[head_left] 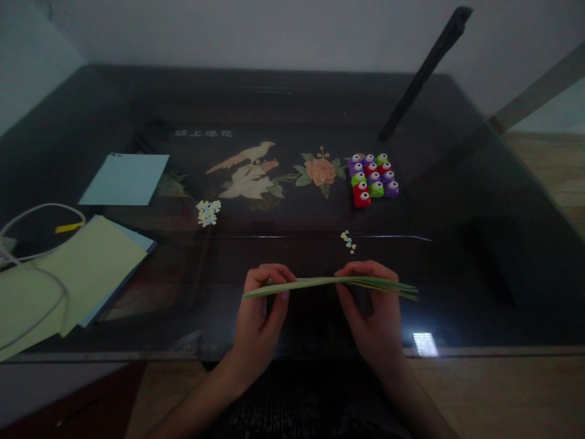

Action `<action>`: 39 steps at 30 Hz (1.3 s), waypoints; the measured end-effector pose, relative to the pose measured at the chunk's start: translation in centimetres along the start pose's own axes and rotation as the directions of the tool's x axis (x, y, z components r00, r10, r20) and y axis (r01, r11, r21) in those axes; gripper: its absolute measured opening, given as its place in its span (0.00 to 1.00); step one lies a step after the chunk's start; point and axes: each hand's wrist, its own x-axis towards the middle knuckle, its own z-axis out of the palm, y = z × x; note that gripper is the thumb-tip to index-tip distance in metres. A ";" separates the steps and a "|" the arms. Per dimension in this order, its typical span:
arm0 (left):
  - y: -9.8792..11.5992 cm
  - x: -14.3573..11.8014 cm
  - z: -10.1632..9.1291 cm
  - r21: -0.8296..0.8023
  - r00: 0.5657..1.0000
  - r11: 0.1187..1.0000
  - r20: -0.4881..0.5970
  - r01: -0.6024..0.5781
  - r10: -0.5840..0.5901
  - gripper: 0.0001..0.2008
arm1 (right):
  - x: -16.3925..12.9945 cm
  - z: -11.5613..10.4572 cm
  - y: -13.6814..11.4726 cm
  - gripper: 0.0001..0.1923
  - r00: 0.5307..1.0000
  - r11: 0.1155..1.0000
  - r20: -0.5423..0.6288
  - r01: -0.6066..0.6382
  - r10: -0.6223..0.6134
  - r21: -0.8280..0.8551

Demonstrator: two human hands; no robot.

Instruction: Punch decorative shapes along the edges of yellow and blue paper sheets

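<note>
A thin stack of green paper sheets is held edge-on above the front of the dark table, bowed slightly upward in the middle. My left hand pinches it left of centre between thumb and fingers. On the other side my right hand grips it the same way, and the sheets fan apart a little beyond it. Just past the stack lies a small scatter of paper cutouts, pale yellow and blue. A larger heap of such cutouts is farther left.
Several red, green and purple eyeball-like pieces stand grouped at the right. One light-blue sheet lies at the left, with a pile of coloured paper and a white cable nearer. A black post rises at the back right.
</note>
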 end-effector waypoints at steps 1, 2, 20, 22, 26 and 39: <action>0.0 0.0 0.1 0.007 1.000 1.000 -0.007 -0.017 0.017 0.06 | 0.1 0.0 -0.1 0.13 1.000 1.000 -0.006 0.015 -0.016 -0.016; 0.0 0.0 0.1 0.010 1.000 1.000 -0.012 -0.029 0.029 0.06 | 0.1 0.0 -0.2 0.12 1.000 0.999 -0.008 0.025 -0.026 -0.024; -0.5 -0.2 0.2 0.135 0.999 0.990 -0.008 0.034 -0.033 0.08 | -0.5 0.1 1.1 0.11 0.998 0.998 0.011 -0.055 0.055 0.001; -0.8 -0.3 0.1 0.160 0.999 0.987 -0.009 0.033 -0.031 0.07 | -0.6 0.2 1.5 0.12 0.996 0.997 0.034 -0.082 0.082 -0.002; -1.6 -0.7 -0.1 0.253 0.999 0.966 -0.019 0.050 -0.047 0.05 | -1.3 0.3 2.6 0.14 0.990 0.991 0.076 -0.117 0.122 -0.070; -1.5 1.1 -1.4 -0.255 0.887 0.855 0.024 0.452 -0.461 0.19 | -1.4 -0.6 1.0 0.30 0.963 0.961 0.117 -0.254 0.241 0.106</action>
